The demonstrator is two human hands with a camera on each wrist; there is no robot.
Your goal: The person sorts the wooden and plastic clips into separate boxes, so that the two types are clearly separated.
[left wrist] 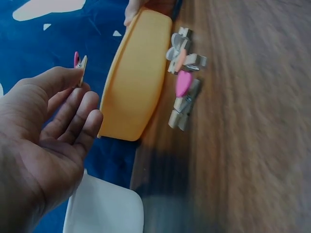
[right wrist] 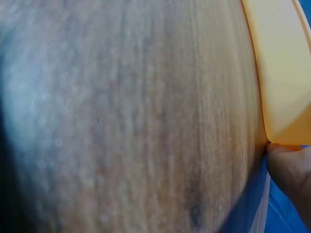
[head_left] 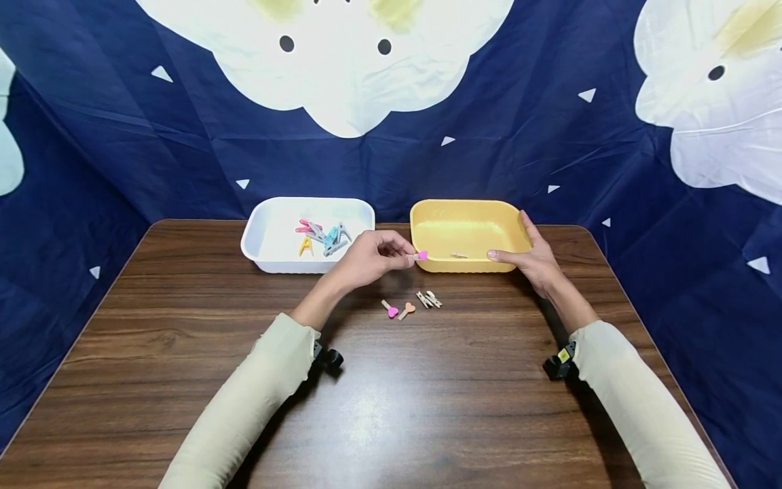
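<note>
Head view, near to far: two pale sleeves [head_left: 244,401] reach in over the wood-grain surface [head_left: 427,421], small wrist camera [head_left: 331,360] on the left, another wrist camera [head_left: 557,365] on the right. Next out, four loose wooden clothespins in a short row on the surface: pink-heart clothespin [head_left: 392,312] at the left end, orange-heart clothespin [head_left: 406,310] just beside it, then a pair of pale clothespins [head_left: 429,299] close together. Left hand [head_left: 375,259] is beyond the row; thumb and fingers pinched to a small gap on a second pink-heart clothespin [head_left: 421,256], held up off the surface by the near left corner of the yellow bin [head_left: 470,221]. Can't tell if it's over the rim or in front of it. Right hand [head_left: 534,259] at that bin's right end: fingers spread wide, thumb on the near side, index along the end wall, both touching. One wooden clothespin [head_left: 459,255] lies inside, near wall. White bin [head_left: 263,234] sits to the left, bins apart, holding a jumble of plastic clothespins [head_left: 330,238]: pink, yellow, grey, blue. Behind everything, navy curtain [head_left: 183,156] with white cloud shapes.
</note>
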